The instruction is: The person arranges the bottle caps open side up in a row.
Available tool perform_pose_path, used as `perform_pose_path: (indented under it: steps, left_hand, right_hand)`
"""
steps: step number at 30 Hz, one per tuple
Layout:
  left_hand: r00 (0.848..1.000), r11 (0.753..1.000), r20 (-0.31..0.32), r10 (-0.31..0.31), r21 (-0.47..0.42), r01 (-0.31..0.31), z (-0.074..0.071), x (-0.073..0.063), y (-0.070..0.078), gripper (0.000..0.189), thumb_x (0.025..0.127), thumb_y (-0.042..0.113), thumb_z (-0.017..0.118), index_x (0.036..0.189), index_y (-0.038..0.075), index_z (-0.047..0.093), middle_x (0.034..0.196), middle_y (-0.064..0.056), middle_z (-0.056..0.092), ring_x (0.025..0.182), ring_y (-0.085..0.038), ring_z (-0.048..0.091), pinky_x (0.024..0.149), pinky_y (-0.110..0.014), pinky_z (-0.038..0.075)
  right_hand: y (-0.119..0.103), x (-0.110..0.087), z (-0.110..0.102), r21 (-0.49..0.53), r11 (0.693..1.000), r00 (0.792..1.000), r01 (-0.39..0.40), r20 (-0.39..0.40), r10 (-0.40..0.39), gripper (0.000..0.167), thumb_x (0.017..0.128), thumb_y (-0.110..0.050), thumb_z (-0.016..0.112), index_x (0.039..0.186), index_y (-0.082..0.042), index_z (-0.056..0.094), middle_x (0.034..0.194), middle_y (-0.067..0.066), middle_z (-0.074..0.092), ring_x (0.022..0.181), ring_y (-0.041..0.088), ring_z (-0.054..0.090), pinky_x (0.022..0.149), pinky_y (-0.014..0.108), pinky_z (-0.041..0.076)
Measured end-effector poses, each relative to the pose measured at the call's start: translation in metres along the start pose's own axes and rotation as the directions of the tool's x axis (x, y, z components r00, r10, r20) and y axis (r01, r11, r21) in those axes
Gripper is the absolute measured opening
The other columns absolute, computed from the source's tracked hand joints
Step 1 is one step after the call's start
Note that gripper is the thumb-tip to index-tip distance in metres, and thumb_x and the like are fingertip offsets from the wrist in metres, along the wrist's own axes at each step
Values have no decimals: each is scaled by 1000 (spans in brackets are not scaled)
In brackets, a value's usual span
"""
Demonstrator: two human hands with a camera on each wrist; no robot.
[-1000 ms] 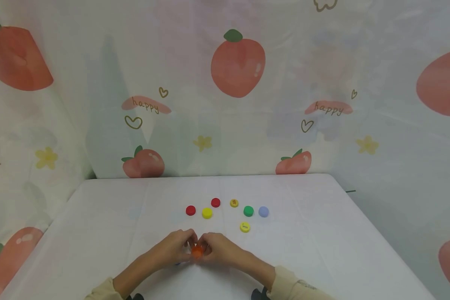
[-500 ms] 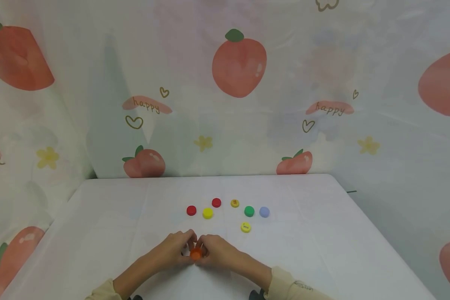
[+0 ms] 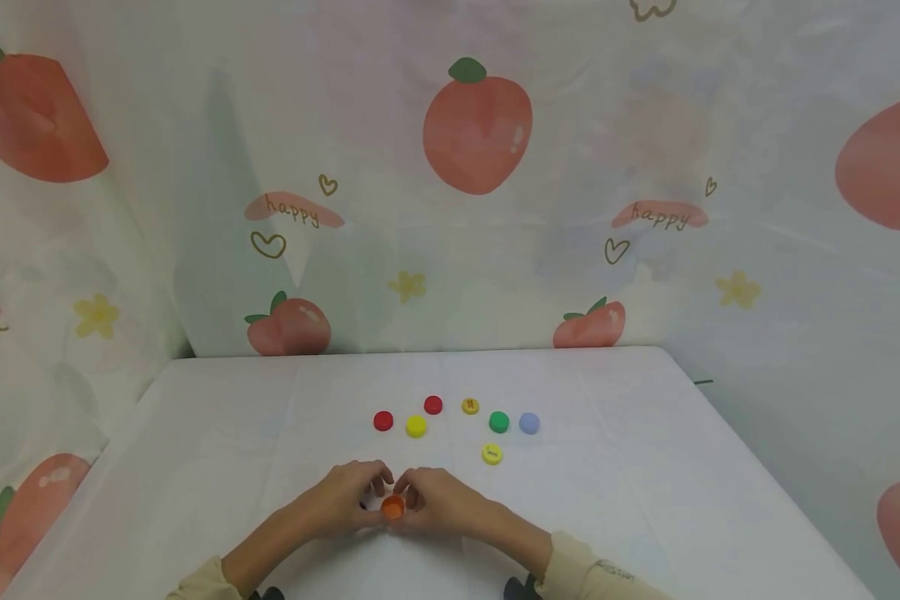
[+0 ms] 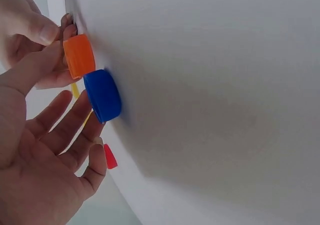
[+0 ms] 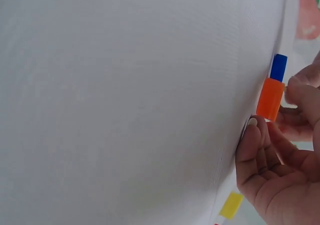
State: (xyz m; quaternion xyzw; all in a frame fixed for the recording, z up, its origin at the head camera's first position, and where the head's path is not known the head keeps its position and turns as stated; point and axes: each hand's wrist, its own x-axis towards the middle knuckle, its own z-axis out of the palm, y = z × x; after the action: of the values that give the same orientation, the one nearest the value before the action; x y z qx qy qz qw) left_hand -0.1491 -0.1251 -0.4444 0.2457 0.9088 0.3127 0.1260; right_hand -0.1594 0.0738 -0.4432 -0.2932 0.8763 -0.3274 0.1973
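Observation:
In the head view an orange bottle cap (image 3: 393,507), hollow side up, sits low in the middle between both hands. My left hand (image 3: 342,500) curves loosely around its left side, with the thumb near the rim. My right hand (image 3: 438,502) arches over from the other side, its index finger apart from the cap's far edge. A blue bottle cap (image 4: 103,96) stands beside the orange one, close to the left fingertips in the left wrist view. From the right wrist, a right fingertip shows against the end of the orange cap; how firmly it touches is hard to tell.
Beyond the hands on the white table (image 3: 607,500) lie two red caps, yellow caps (image 3: 416,426), a green cap (image 3: 498,422) and a pale blue cap (image 3: 529,423). A printed cloth (image 3: 450,250) hangs behind the table.
The orange cap was blurred a second ago and has come slightly lower, its hollow now plainly visible. Fingertips of both hands have drawn a little away from its far side.

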Motion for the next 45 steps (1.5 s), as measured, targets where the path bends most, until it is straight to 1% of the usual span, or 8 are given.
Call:
perform_pose_path:
  steps: [6,10,14,23,26,33,38,45]
  left_hand:
    - [997,1000,-75,-4,3,4,-2,1,-1,44,80,35,75,113,13,56,95,6,60,84,-14,54,74,-28,49]
    - [992,999,-123,-40,5,41,-4,2,1,43,81,34,74,113,11,56,97,1,61,88,-18,57,75,-33,52]
    - [984,995,-146,-98,4,100,-4,5,2,41,81,28,75,113,10,56,96,-1,61,89,-20,58,74,-33,53]
    - [975,988,-162,-152,3,154,-4,10,-3,40,80,26,76,112,10,58,95,-1,61,88,-18,59,74,-32,53]
    - [965,986,-202,-165,-2,168,-5,12,-5,38,80,23,76,111,9,59,93,-2,62,85,-18,59,73,-31,53]
    - [932,979,-303,-200,-37,198,-10,18,-10,35,80,16,76,109,6,60,92,-4,62,81,-18,60,68,-29,54]
    - [917,976,-333,-219,-60,211,-13,24,-13,34,81,14,75,110,5,59,92,-6,63,80,-19,59,67,-29,54]
    - [908,970,-343,-242,-71,231,-13,33,-19,34,80,13,76,109,4,60,89,-4,62,79,-18,59,66,-28,53]
  right_hand:
    - [5,-1,-7,20,1000,1000,13,-11,-13,29,83,-25,73,106,-10,63,79,-11,57,69,3,54,66,16,48]
    - [8,0,-11,13,1000,999,16,-35,-15,28,84,-23,72,107,-9,63,81,-10,58,71,4,55,67,17,48]
    - [11,2,-16,-14,1000,998,1,-62,-2,31,83,-26,73,107,-9,63,83,-9,59,72,4,55,67,17,48]
    - [14,7,-25,-43,999,992,-2,-126,-3,30,83,-23,74,106,-7,63,86,-5,60,75,5,56,66,16,48]
    - [14,10,-27,-46,999,989,5,-147,-12,30,83,-23,73,107,-7,62,88,-3,61,77,6,57,66,16,48]
    - [14,23,-30,-47,999,983,-1,-183,-8,32,85,-22,72,110,-6,63,95,2,63,81,8,59,68,16,48]
    - [14,34,-32,-62,998,975,3,-223,-16,33,85,-20,72,112,-5,62,97,5,64,82,10,59,70,17,49]
    - [13,46,-34,-74,997,966,-12,-260,-7,34,85,-20,72,114,-6,61,101,5,64,89,14,59,74,19,49]
